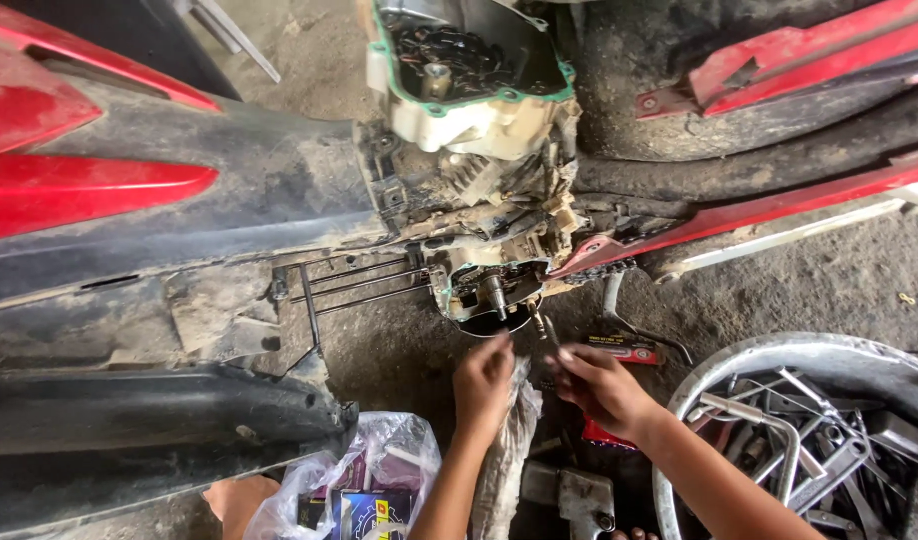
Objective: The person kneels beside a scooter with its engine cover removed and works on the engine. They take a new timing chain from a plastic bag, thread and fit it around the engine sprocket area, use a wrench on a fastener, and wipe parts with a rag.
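A motorcycle lies stripped, with its open engine case [484, 290] showing a shaft and a green gasket rim. My left hand [482, 385] reaches up to the lower rim of this case, fingers bunched together; whether it holds anything is hidden. Just to the right, my right hand [599, 385] is closed around a thin metal tool [546, 328] that points up at the case. A dirty grey rag [509, 440] hangs between my forearms.
A round metal basin [779, 345] full of wrenches sits at the right. A clear plastic bag [369, 470] with small boxes lies at the bottom, with a grey power tool [574, 495] beside it. A red box [624, 350] lies under a bent lever [619, 305]. Red and black body panels [129, 250] fill the left.
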